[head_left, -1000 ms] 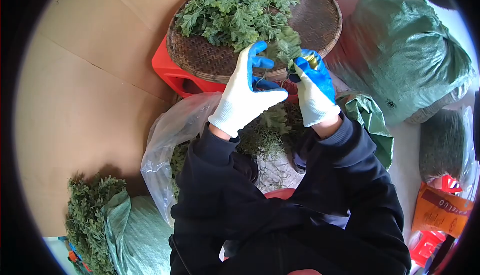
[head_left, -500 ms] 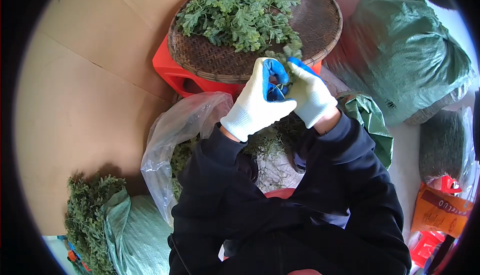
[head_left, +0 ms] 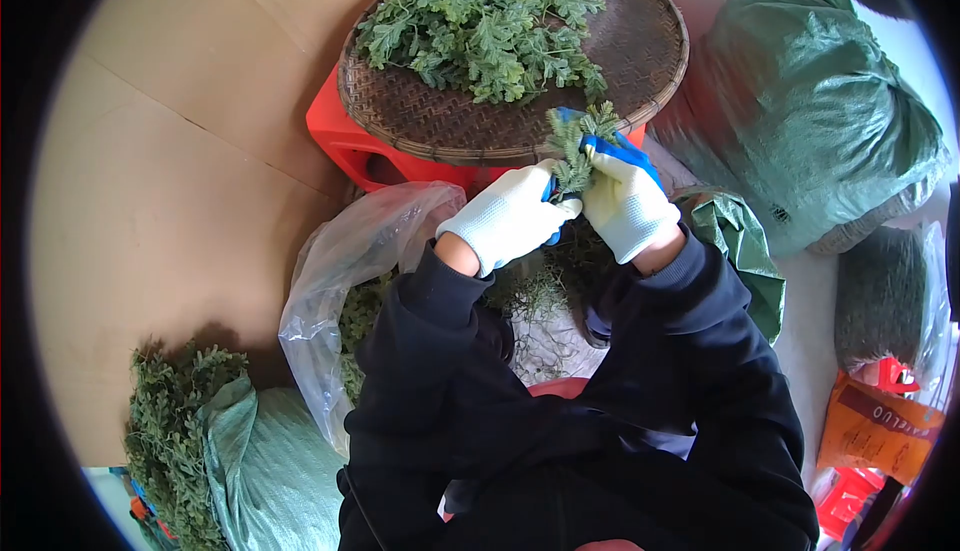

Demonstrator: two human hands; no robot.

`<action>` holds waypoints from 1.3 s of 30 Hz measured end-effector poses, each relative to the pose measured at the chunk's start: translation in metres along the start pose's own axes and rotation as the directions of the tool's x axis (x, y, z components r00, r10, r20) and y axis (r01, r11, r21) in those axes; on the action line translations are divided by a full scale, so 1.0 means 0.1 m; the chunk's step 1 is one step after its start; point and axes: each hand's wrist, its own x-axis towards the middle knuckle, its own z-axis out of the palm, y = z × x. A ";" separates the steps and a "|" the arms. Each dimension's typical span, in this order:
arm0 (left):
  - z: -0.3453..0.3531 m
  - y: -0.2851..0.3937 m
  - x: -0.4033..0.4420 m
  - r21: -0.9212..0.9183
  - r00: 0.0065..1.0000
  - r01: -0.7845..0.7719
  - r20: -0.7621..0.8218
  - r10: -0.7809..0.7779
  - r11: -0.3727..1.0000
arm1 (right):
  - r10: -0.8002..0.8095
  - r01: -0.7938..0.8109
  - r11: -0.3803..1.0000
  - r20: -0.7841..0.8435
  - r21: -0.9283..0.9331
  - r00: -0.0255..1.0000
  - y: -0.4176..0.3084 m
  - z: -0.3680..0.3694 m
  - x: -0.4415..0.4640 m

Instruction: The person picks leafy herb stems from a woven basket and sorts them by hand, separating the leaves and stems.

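Gloved hands, two: left hand (head_left: 628,199), right hand (head_left: 515,213); both grips closed on one leafy sprig (head_left: 573,156), held between them at near edge of woven tray (head_left: 400,116). Tray, one, round, on red stool (head_left: 335,131). Leafy pile (head_left: 485,36), one, on tray; stems overlapping, uncountable. Clear plastic bag (head_left: 325,271), one, near right forearm, greenery inside partly covered by sleeve. Large green sack (head_left: 815,116), one, right side. Orange packet (head_left: 880,426), one, lettering partly legible. Fingertips partly hidden by sprig; tray's far rim cut off.
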 end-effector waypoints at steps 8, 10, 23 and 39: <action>0.23 0.11 -0.02 0.358 0.963 -0.158 -0.150 0.224 0.920 | 0.193 -0.191 0.981 -0.108 0.022 0.975 -0.19 -0.20 0.02; 0.31 0.22 -0.01 0.369 0.975 -0.067 -0.175 0.140 0.927 | 0.176 -0.185 0.982 -0.162 -0.044 0.971 -0.23 -0.09 0.01; -0.12 -0.23 -0.11 0.388 0.988 -0.051 0.155 -0.011 0.920 | 0.199 0.098 0.731 0.348 -0.676 0.916 -0.43 -0.19 -0.03; 0.31 -0.02 0.12 0.268 0.964 -0.261 0.027 0.263 0.927 | -0.572 0.015 -0.735 0.632 -0.678 0.522 -0.26 0.24 -0.39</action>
